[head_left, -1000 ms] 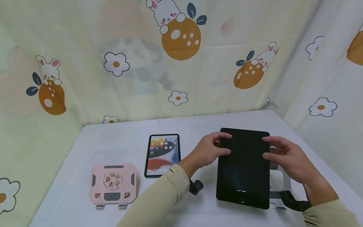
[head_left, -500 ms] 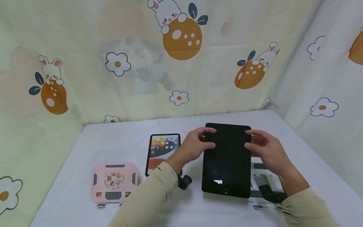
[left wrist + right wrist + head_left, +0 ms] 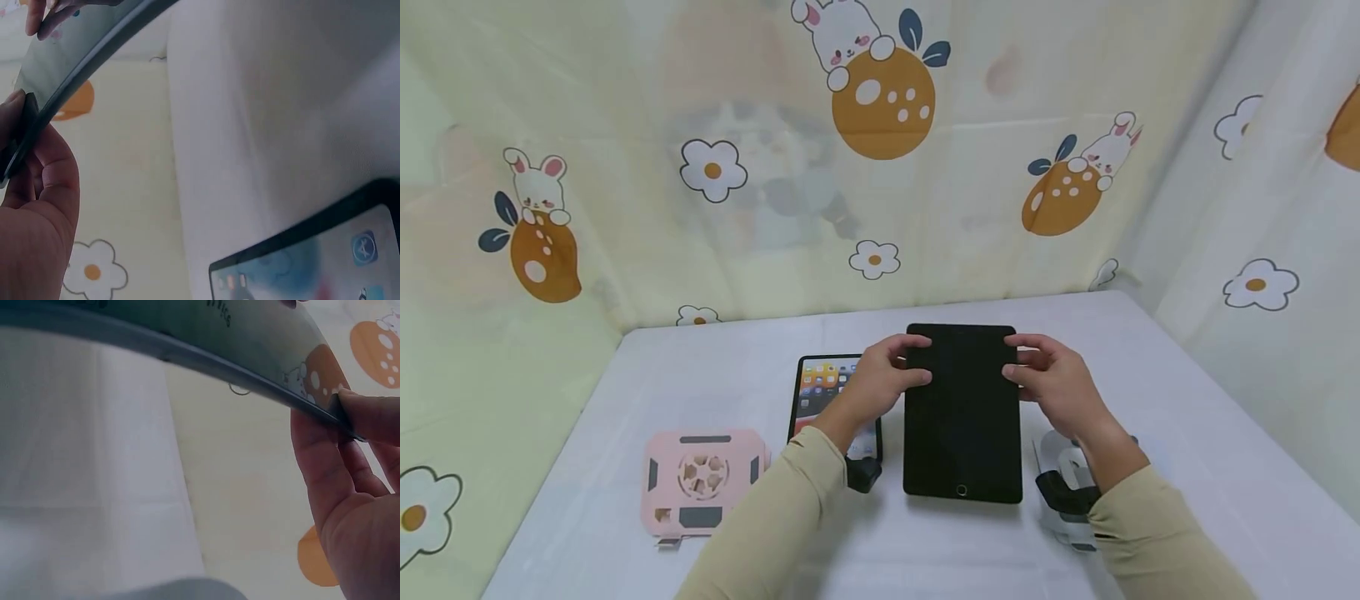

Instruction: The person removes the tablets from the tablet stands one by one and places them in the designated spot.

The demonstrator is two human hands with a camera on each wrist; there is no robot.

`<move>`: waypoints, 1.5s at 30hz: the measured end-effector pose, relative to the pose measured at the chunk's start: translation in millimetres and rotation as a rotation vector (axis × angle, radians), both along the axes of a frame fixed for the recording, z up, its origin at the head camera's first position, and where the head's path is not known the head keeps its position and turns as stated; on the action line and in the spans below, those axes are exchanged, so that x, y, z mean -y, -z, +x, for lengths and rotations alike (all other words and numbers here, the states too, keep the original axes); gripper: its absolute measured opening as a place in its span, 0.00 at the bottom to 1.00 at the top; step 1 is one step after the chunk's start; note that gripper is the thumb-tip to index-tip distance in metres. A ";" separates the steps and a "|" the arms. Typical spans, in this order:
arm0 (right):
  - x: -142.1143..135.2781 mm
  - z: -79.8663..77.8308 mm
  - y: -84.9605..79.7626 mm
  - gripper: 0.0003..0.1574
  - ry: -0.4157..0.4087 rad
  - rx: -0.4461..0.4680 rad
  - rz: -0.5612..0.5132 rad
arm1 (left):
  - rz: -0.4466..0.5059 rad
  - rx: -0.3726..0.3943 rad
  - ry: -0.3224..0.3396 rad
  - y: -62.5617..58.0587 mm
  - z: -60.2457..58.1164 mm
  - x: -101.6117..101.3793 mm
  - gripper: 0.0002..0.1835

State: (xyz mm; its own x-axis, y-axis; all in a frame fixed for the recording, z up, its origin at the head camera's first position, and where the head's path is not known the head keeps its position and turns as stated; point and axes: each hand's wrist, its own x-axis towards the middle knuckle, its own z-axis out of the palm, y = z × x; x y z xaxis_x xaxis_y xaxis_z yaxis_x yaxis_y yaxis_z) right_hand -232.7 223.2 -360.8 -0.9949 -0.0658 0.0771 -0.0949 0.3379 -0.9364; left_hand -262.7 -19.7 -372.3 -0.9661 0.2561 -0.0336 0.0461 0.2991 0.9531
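Both hands hold a black tablet with a round home button at its lower edge, its dark screen facing me. My left hand pinches the left edge near the top, thumb on the front and fingers behind. At the same height my right hand pinches the right edge. In the left wrist view the tablet shows edge-on, raised over the table, with the left hand gripping its side. The right wrist view shows the right hand with its thumb on the glass.
A second tablet with a lit screen of app icons lies behind my left forearm. At the left is a pink tablet stand, folded flat. A grey-white stand lies partly under my right forearm. Printed curtains border the white table.
Both hands have carried the black tablet leftward, from above the grey-white stand to the middle of the table. The lit tablet and both stands stay in place.
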 end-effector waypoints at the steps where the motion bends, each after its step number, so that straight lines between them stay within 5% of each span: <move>1: 1.9 -1.5 1.5 0.27 -0.003 0.003 -0.009 | 0.002 -0.002 -0.003 1.6 -1.2 1.6 0.19; 21: 37.4 -28.3 20.1 0.24 0.024 0.038 -0.043 | 0.089 0.093 -0.072 23.5 -17.3 22.8 0.20; 31: 46.0 -42.0 32.5 0.22 0.106 0.066 -0.012 | 0.127 0.103 -0.102 31.9 -26.3 20.4 0.20; 45: 53.2 -57.7 43.7 0.25 0.182 0.105 -0.024 | 0.060 0.097 -0.144 40.4 -41.3 14.5 0.21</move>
State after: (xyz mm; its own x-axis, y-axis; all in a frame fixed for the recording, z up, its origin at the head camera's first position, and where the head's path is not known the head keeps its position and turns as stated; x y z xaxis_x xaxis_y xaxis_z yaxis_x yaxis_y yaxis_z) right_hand -290.5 170.0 -404.6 -0.9928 0.1164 -0.0280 0.0639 0.3179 -0.9460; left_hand -304.0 -34.2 -412.7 -0.9858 0.1200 -0.1174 -0.0861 0.2386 0.9673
